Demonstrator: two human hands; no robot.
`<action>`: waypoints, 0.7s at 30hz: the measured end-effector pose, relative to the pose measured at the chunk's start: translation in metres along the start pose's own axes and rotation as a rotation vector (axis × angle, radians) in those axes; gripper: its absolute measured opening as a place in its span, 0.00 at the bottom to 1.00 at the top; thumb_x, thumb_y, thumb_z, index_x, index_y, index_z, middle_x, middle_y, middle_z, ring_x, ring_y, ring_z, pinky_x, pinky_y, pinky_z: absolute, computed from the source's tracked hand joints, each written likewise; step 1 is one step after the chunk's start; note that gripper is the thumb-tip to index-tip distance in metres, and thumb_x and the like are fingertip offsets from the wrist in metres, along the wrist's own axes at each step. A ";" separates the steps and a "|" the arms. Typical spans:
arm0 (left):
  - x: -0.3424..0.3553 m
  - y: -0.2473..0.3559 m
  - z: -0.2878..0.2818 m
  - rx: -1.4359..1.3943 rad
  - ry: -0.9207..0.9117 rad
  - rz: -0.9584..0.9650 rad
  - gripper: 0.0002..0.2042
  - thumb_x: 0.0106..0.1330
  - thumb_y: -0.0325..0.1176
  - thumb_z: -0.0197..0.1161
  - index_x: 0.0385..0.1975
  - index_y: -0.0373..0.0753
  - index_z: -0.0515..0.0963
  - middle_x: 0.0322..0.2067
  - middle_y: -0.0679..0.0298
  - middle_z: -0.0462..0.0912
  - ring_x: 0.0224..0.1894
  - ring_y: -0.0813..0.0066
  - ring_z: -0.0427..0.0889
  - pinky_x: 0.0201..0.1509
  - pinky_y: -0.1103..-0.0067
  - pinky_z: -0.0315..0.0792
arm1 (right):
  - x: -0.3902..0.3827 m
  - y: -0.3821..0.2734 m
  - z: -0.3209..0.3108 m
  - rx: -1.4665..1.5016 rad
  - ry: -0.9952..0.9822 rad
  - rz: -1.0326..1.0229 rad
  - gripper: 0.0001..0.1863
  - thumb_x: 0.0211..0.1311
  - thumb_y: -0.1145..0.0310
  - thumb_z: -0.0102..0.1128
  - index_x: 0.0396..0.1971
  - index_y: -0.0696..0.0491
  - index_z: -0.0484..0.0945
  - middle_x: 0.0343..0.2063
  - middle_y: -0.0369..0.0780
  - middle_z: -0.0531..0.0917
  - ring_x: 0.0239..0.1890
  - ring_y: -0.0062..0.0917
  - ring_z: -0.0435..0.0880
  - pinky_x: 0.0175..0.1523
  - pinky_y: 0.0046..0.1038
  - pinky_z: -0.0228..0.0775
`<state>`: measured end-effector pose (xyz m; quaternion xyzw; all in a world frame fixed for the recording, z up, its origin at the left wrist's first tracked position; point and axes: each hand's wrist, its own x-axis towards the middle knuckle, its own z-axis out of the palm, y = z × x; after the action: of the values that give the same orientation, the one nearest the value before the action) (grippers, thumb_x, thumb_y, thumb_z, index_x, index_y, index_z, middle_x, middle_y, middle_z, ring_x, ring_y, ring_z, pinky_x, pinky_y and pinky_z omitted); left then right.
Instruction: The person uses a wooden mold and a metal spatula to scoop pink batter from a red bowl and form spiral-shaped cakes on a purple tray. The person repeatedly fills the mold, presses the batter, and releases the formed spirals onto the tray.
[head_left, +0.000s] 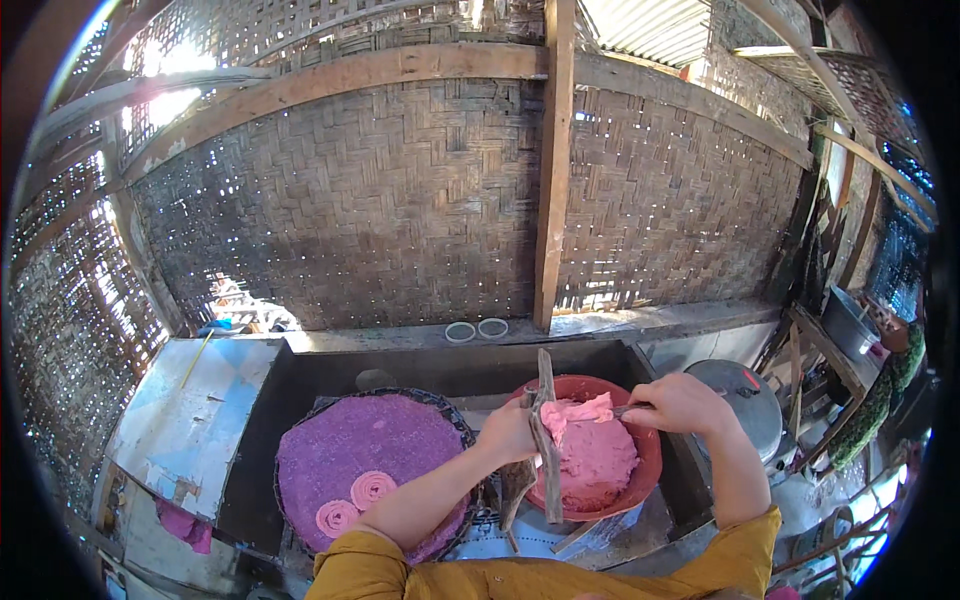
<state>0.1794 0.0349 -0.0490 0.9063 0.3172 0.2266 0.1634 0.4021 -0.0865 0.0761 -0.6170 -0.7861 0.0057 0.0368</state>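
A red basin (648, 478) holds soft pink dough (597, 462). Over its left side, my left hand (508, 432) is closed around a weathered wooden tool (546, 440) made of crossed bars. My right hand (682, 403) grips the thin handle of a utensil (628, 409) above the basin; a lump of pink dough (577, 412) covers its far end, hiding its shape, and lies against the wooden tool. To the left, a round tray (462, 425) lined with purple cloth (365, 440) bears two coiled pink dough spirals (373, 489), close to my left forearm.
Tray and basin sit within a dark rectangular trough (300, 370). A worn blue-and-white board (195, 410) stands at its left. Two small rings (460, 332) rest on the back ledge. A large lidded metal pot (738, 405) is at the right. Woven bamboo wall (400, 200) rises behind.
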 end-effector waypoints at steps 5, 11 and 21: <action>-0.009 0.021 -0.003 -0.058 0.065 -0.037 0.19 0.42 0.46 0.64 0.33 0.43 0.78 0.39 0.55 0.76 0.37 0.56 0.78 0.42 0.69 0.73 | 0.020 -0.025 0.014 -0.054 -0.040 -0.069 0.18 0.53 0.52 0.51 0.27 0.54 0.76 0.23 0.45 0.79 0.29 0.40 0.79 0.34 0.38 0.69; -0.004 0.005 -0.003 -0.033 -0.101 0.027 0.21 0.43 0.46 0.63 0.36 0.43 0.77 0.37 0.53 0.77 0.38 0.56 0.77 0.43 0.69 0.72 | 0.027 -0.042 0.047 -0.289 0.245 -0.326 0.14 0.51 0.57 0.54 0.26 0.54 0.73 0.22 0.40 0.77 0.25 0.31 0.77 0.30 0.32 0.67; 0.028 -0.082 0.040 -0.108 -0.214 0.137 0.18 0.57 0.43 0.54 0.43 0.40 0.71 0.38 0.55 0.77 0.40 0.59 0.77 0.45 0.71 0.70 | -0.023 -0.027 0.027 -0.482 0.729 -0.406 0.13 0.38 0.69 0.63 0.29 0.52 0.75 0.20 0.35 0.75 0.20 0.23 0.74 0.25 0.26 0.64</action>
<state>0.1784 0.1087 -0.1104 0.9348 0.2226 0.1560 0.2287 0.3798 -0.1144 0.0490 -0.4037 -0.8054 -0.4008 0.1664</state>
